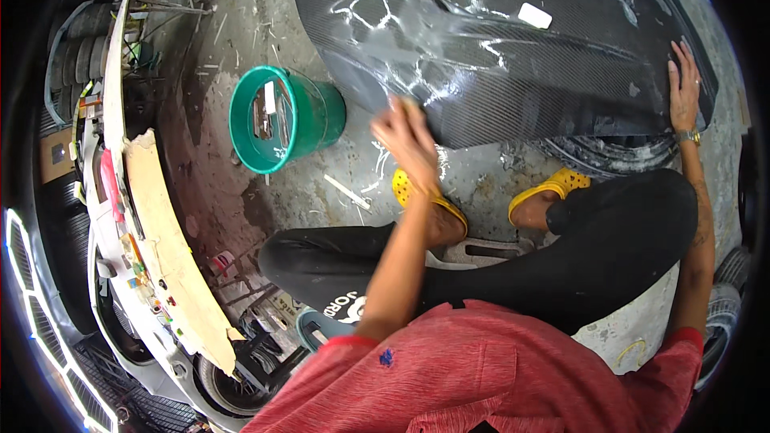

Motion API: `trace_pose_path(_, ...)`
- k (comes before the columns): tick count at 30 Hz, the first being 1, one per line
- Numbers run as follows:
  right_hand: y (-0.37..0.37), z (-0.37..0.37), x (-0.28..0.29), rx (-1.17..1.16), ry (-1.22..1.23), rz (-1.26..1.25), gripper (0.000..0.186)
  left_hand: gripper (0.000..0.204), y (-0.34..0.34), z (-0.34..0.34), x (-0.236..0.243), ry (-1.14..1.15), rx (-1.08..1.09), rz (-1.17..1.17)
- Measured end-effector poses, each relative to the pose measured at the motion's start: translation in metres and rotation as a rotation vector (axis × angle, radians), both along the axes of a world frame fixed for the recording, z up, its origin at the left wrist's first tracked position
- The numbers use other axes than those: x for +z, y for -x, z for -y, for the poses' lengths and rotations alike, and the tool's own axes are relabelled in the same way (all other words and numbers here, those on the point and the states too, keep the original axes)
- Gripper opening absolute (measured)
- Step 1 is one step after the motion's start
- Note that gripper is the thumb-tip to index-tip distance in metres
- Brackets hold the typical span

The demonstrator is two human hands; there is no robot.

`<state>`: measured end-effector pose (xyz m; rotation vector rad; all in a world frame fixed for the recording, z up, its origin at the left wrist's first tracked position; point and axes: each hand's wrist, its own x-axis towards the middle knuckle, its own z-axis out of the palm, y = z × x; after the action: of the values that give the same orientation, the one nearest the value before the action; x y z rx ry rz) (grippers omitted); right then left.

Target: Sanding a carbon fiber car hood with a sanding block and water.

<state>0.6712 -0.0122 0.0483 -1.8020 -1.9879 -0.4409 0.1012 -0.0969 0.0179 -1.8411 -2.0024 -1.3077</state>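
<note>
A black carbon-fibre car hood (521, 104), wet and streaked with whitish suds, lies in front of me. My left hand (405, 140) is at its near left edge, fingers curled and blurred by motion; a small tan thing seems to be under them, too hidden to name. My right hand (684, 92) rests with fingers stretched out on the hood's right edge, holding nothing. A small white block (535, 15) lies on the upper part of the hood. Left of the hood stands a green bucket (303, 116) with water and a few pieces inside.
A tyre (618, 159) lies under the hood's near edge. My feet in yellow clogs (561, 183) are close by. A white stick (347, 192) and scraps lie on the wet concrete. A long panel covered with beige sheet (164, 232) and small items stands at left.
</note>
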Motion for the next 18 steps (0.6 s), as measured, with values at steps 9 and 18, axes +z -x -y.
trace_pose_path(9,-0.002,0.001,-0.004,0.014,-0.024,-0.019,0.047,0.039,0.081,-0.117,-0.005,-0.049,0.125,-0.011)
trace_pose_path(18,0.0,0.002,-0.001,-0.027,-0.007,0.006,0.047,0.053,-0.032,0.029,-0.018,0.179,-0.173,-0.053)
